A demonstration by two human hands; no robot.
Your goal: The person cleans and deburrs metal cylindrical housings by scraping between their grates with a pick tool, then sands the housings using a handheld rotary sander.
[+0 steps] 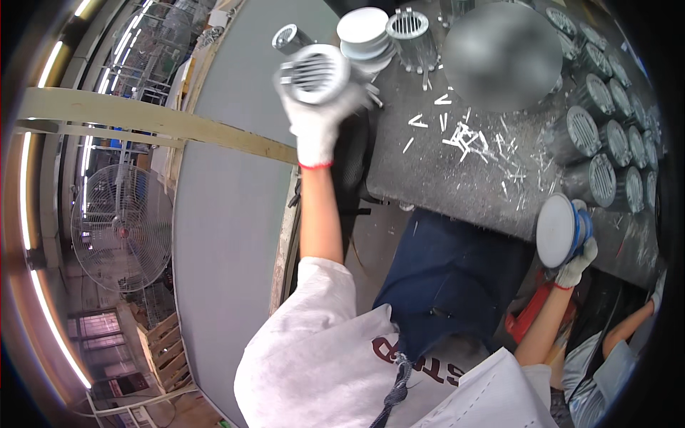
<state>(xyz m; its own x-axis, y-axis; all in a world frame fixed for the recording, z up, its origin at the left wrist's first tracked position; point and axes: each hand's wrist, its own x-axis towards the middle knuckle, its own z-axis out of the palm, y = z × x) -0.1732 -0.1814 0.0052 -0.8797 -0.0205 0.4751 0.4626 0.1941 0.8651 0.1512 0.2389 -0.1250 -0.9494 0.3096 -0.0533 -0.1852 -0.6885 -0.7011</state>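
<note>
My left hand (317, 125), in a white knit glove with a red cuff, is raised at the table's left end. It is closed around a grey cylinder with a slotted round end (315, 74), slightly blurred. At the front right edge of the table, my right hand (576, 265), gloved too, grips a round white-faced disc with a blue rim (556, 232). Its fingers are partly hidden behind the disc. Near my left hand stand a stack of white round discs (362, 27), another slotted cylinder (410, 36) and a smaller dark one (289, 37).
Many slotted grey cylinders (599, 184) crowd the right of the dark table (428, 167). White strips (464, 137) lie scattered on it. A large blurred grey disc shape (503, 57) covers the back. Left are a grey panel (225, 235) and fan (123, 232); a co-worker's arm (631, 328) is lower right.
</note>
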